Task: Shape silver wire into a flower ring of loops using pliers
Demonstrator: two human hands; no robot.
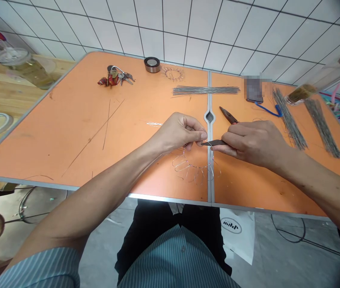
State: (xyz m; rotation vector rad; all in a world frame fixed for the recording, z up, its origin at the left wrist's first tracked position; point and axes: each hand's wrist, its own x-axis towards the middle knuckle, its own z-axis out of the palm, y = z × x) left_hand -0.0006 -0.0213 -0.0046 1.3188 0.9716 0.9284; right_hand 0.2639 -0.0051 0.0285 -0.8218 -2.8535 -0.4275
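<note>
On an orange folding table (46, 124) with a grey metal rim, the left hand (184, 132) pinches a round ring of thin silvery wire with looped petals (200, 167) between thumb and forefinger. The right hand (250, 138) is closed around a dark, pointed metal tool (216, 142); its handle end is hidden in the fist. The ring hangs on the front-edge side of both hands, reaching across the grey centre seam (210, 186), most of it left of that seam. Being round, it shows no clear long axis, whereas the tool lies roughly parallel to the front edge, its tip pointing left at the left thumb. This tip crosses the wire at the ring's upper side, right beside the pinch; whether it bites on the wire I cannot tell. The left hand is nearer the ring's body, the right reaching it only through the tool. Beyond the right fist, toward the back edge, lie dark-nosed pliers (228, 115); a straight bundle of grey wires (206, 90) spans the seam near that edge.
</note>
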